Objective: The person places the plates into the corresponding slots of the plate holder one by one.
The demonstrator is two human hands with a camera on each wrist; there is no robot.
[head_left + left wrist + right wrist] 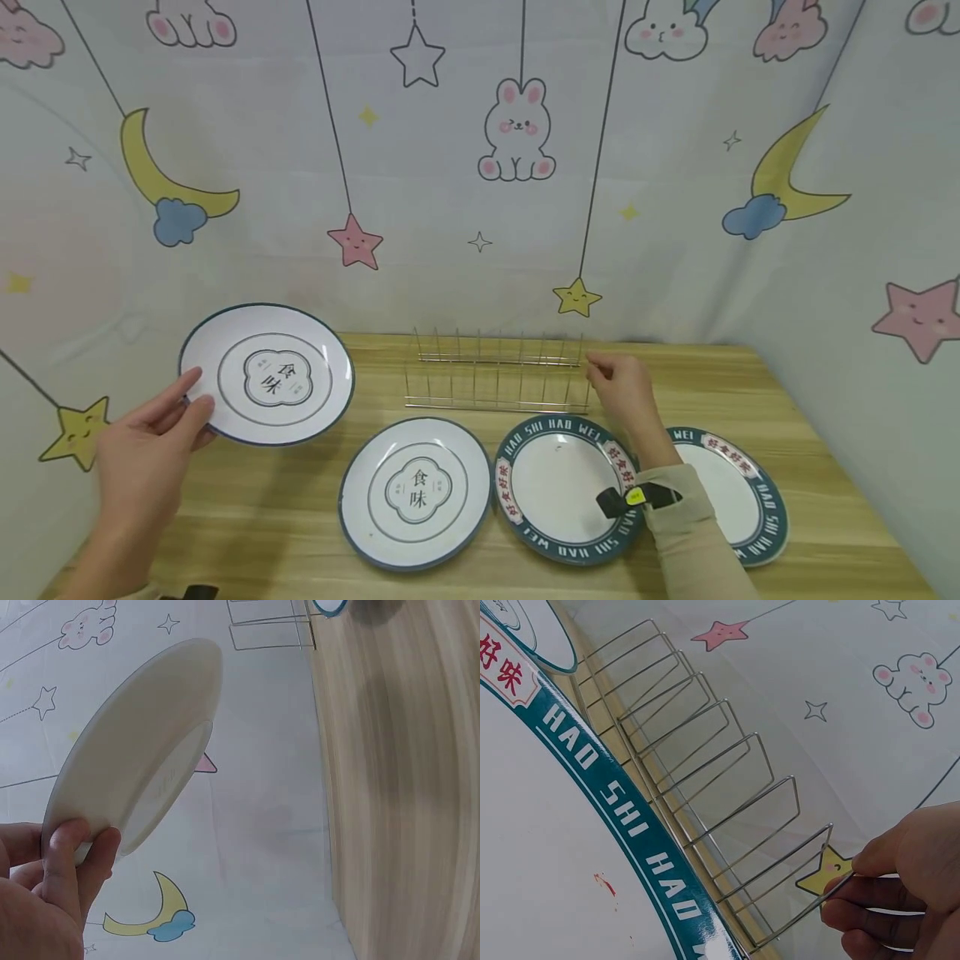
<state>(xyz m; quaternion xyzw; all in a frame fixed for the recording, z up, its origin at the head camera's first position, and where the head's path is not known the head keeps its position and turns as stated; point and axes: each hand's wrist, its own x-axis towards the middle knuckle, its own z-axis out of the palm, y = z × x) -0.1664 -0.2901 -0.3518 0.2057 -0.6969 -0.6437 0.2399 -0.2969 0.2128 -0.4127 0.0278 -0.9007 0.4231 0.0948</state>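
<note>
On the left of the head view, my left hand [146, 458] pinches the rim of a white plate [266, 375] with a thin blue edge and a flower-shaped emblem. That plate is tilted above the table; its pale underside [142, 742] faces the left wrist camera. My right hand [624, 392] is at the right end of a wire plate rack [495, 408]. Thumb and fingers of the right hand [907, 877] pinch the end wire of the rack [772, 780]. The rack's slots hold no plate.
A matching white plate [416, 533] lies on the wooden table [262, 517]. Right of it are two plates with green lettered rims, a middle plate [558, 492] and a right plate [772, 508] partly behind my right forearm. A patterned curtain [465, 275] hangs behind.
</note>
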